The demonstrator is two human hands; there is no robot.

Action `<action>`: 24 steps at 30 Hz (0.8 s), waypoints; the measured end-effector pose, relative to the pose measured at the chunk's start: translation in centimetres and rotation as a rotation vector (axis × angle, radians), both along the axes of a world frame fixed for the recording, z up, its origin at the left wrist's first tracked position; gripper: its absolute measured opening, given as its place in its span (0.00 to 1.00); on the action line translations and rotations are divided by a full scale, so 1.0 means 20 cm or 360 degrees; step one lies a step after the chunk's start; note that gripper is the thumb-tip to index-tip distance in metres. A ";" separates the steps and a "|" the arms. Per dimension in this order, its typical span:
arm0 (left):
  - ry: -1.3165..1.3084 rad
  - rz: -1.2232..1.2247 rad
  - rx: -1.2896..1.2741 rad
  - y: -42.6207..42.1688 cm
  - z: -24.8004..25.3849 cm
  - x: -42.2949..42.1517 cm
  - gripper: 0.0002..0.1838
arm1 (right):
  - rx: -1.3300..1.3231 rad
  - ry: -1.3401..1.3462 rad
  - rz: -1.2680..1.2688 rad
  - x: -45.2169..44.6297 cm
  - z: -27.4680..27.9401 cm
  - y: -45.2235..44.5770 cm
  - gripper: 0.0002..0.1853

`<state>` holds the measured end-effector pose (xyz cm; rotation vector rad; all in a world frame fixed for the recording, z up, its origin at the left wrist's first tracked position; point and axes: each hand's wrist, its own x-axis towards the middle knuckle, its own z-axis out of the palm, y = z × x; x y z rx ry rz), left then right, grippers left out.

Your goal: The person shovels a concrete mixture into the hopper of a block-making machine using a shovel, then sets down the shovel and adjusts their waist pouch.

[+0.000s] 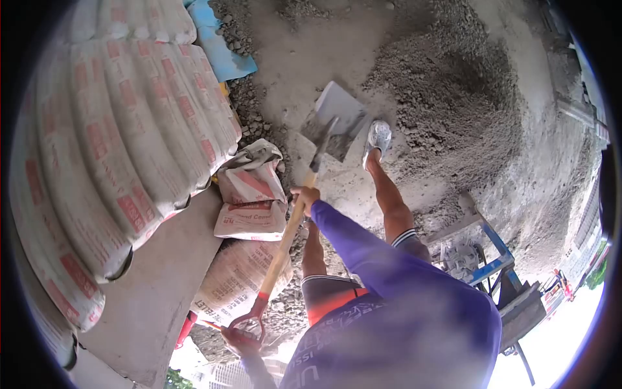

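Note:
A square-bladed shovel (282, 251) with a wooden shaft and a red D-shaped grip runs diagonally across the head view. My left hand (240, 341) is closed on the D-grip at the lower end. Farther up, my right hand (306, 197), below a purple sleeve, wraps round the shaft near the metal socket. The flat blade (346, 104) lies low over the grey ground, with some grey material on its lower part. Right beside the blade is my foot in a dusty light shoe (380, 135).
Cement bags (129, 129) are stacked at the left beside a concrete slab (155, 285). Crumpled bags (253, 194) and a printed sack (236, 279) lie near the shaft. A grey gravel mound (453, 110) rises at right, above a blue metal frame (495, 243). Blue sheeting (220, 45) lies at the top.

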<state>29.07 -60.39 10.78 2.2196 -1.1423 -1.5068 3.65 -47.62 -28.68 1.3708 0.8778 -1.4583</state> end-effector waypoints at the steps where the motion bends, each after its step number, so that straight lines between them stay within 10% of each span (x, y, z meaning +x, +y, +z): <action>1: -0.0052 0.0039 0.0001 -0.03 0.01 0.05 0.28 | 0.0072 -0.0105 0.0043 -0.02 0.03 -0.02 0.06; 4: -0.0185 0.0022 0.0165 0.06 -0.05 -0.34 0.23 | 0.0097 -0.0121 0.0003 -0.36 -0.06 0.14 0.05; 7: -0.0542 -0.0337 -0.0103 0.26 -0.70 -0.77 0.26 | 0.0268 0.0431 -0.0163 -0.99 -0.52 0.58 0.09; 8: 0.0083 -0.0277 0.0420 0.39 -0.78 -1.16 0.22 | 0.0153 0.0395 -0.0221 -1.37 -0.64 0.79 0.08; 10: -0.0080 -0.0484 -0.0012 0.70 -0.89 -1.97 0.21 | 0.0284 0.0312 -0.0130 -1.97 -0.68 1.06 0.03; 12: 0.0168 -0.0483 -0.0021 0.64 -1.04 -1.93 0.19 | 0.0355 0.0465 -0.0254 -2.06 -0.71 1.08 0.02; 24: 0.0046 -0.0986 -0.0202 0.40 -0.33 -1.32 0.32 | 0.0217 0.0505 -0.0697 -1.42 0.41 1.17 0.06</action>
